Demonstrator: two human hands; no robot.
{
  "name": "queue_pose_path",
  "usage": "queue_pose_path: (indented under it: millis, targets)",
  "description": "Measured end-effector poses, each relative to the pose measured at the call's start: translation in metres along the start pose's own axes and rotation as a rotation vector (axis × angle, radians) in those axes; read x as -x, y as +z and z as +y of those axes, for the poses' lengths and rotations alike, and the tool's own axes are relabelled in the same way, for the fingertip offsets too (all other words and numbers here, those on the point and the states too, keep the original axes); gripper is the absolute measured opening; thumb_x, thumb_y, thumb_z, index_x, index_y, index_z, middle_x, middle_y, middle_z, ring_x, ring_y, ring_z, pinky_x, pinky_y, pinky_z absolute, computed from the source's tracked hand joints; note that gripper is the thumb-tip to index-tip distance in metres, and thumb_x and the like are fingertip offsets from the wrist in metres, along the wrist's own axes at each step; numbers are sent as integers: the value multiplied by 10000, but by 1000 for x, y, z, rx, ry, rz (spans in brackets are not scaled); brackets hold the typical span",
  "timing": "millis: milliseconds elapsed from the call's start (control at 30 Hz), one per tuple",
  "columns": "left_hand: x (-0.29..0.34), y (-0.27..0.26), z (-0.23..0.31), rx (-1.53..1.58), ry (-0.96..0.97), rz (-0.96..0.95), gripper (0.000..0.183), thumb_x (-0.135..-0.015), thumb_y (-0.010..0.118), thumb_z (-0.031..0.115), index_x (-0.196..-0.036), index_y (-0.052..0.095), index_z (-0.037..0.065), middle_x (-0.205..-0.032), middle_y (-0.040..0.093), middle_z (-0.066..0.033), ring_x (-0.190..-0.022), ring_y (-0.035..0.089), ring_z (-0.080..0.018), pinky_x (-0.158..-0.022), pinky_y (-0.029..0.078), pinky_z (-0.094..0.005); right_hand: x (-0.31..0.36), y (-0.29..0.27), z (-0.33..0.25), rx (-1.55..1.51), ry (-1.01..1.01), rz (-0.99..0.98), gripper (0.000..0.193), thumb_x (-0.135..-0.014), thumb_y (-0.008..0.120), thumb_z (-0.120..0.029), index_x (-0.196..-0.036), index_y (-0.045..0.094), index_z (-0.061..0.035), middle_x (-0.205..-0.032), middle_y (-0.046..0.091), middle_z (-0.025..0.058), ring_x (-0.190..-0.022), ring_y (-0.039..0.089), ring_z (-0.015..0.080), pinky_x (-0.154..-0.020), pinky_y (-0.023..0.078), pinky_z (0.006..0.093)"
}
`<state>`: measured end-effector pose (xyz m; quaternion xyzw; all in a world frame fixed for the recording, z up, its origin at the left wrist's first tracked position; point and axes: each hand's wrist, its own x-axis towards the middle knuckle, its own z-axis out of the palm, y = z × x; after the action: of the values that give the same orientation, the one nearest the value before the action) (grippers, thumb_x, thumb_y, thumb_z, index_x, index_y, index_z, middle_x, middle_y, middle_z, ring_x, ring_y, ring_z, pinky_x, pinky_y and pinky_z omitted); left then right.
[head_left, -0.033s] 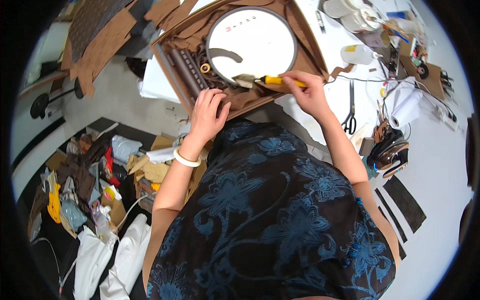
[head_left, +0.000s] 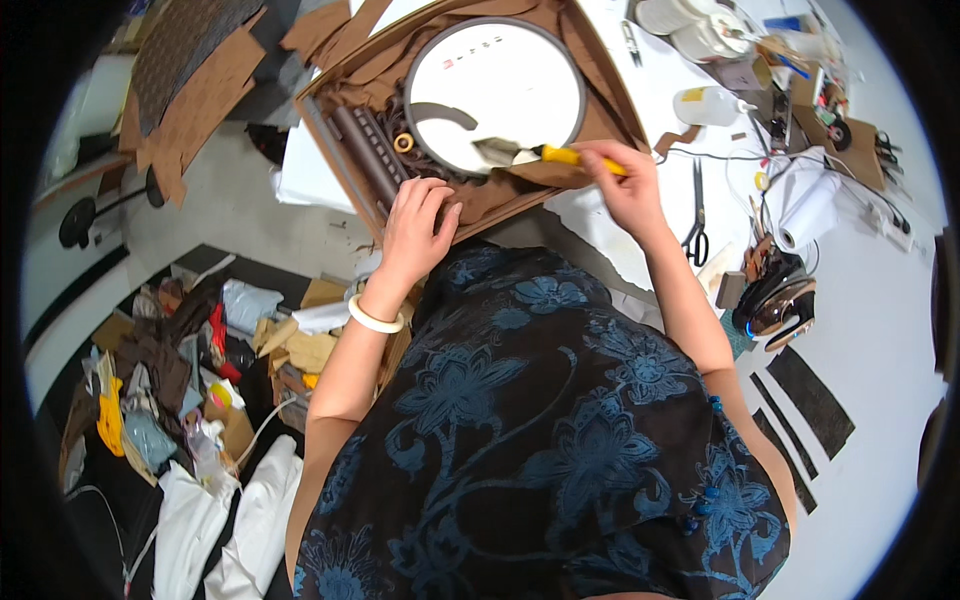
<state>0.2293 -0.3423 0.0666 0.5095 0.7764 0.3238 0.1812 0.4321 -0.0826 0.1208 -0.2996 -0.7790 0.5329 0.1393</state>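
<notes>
We see the right hand (head_left: 628,185) closed round the yellow handle of a brush (head_left: 530,155), whose pale bristle end lies on the lower edge of a round white disc (head_left: 495,90) with a dark rim. The disc sits in a brown board tray (head_left: 600,95) lined with brown material, on a white worktable (head_left: 870,330). The left hand (head_left: 418,225) rests fingers-down, loosely spread, on the brown material at the tray's near edge, holding nothing; a white bangle (head_left: 375,318) circles its wrist. Beside the disc, left, lie dark ribbed strips (head_left: 365,145) and a small gold ring (head_left: 404,143).

Right of the brush hand, black scissors (head_left: 697,215) lie flat, with a white paper roll (head_left: 808,212) beyond them and a white bottle with a yellow label (head_left: 708,105) standing near the tray's far corner. Brown offcuts (head_left: 190,90) lie at upper left, and mixed scraps and white bags (head_left: 200,400) crowd the floor to our left.
</notes>
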Motion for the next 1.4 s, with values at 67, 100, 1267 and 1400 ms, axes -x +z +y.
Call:
queue_pose_path:
  millis: [67,100,1267,1400]
  targets:
    - [-18,7,3,-20,77,14,275,-909,791,138,-1118,674,3,-1212,657,-182,-1161,607,-409,-1032,492,-520,13,-25,7,-133,0,308,217,-1097,676,-190,-1151,798,-19,-990,772,-3,-830,649,90,-752,526,236]
    - [-28,9,5,-69,118,51,269,-911,785,137,-1116,674,3,-1212,656,-189,-1158,608,-411,-1027,492,-521,20,-40,17,-216,67,419,234,-1105,669,-215,-1179,785,-26,-970,739,-23,-797,599,70,-723,487,219]
    - [-395,89,-16,-117,885,-242,89,-935,795,192,-995,804,127,-794,777,-84,-651,736,-269,-603,584,-374,-12,10,28,687,-62,432,253,-1006,710,-122,-1242,663,-48,-890,583,75,-733,666,243,-590,528,360]
    - [-393,86,-12,-131,735,-294,115,-955,818,214,-989,790,108,-744,754,-90,-617,732,-232,-576,570,-339,-24,23,36,729,-58,420,301,-977,709,-95,-1269,652,-50,-889,567,78,-736,663,233,-593,525,359]
